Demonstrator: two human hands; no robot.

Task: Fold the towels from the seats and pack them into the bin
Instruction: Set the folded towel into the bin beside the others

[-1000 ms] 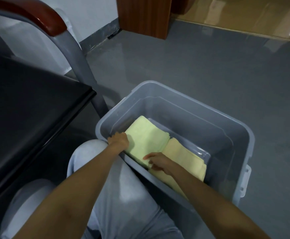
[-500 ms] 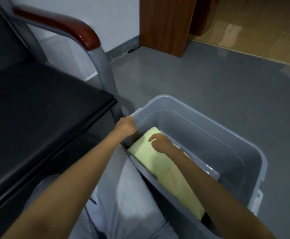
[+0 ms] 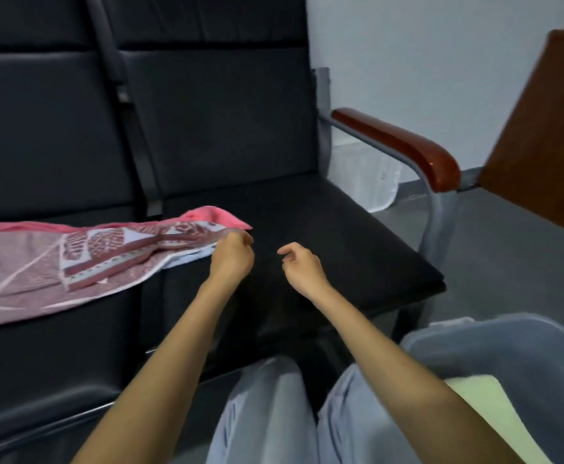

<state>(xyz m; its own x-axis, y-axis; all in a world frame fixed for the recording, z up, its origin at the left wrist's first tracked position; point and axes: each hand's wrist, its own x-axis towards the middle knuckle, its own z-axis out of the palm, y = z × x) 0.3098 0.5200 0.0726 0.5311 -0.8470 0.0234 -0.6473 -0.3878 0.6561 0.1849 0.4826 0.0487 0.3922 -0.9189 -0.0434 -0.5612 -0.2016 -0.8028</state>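
A pink patterned towel (image 3: 73,259) lies spread over the left black seat, its right end reaching onto the right seat (image 3: 341,236). My left hand (image 3: 232,254) pinches that right end of the towel with curled fingers. A little to its right, my right hand (image 3: 302,264) hovers over the right seat with loosely curled fingers and holds nothing. The grey plastic bin (image 3: 495,343) stands at the lower right, and a folded pale green towel (image 3: 485,406) shows inside it behind my right forearm.
The black seats have high backs and a grey metal frame with a red-brown armrest (image 3: 404,145) at the right. A brown wooden panel (image 3: 548,139) stands at the far right over grey floor. My knees in light trousers (image 3: 274,413) are at the bottom.
Both hands have left the bin and the folded towels. The view has swung left to the seats, and my left hand has taken hold of the pink towel's end.
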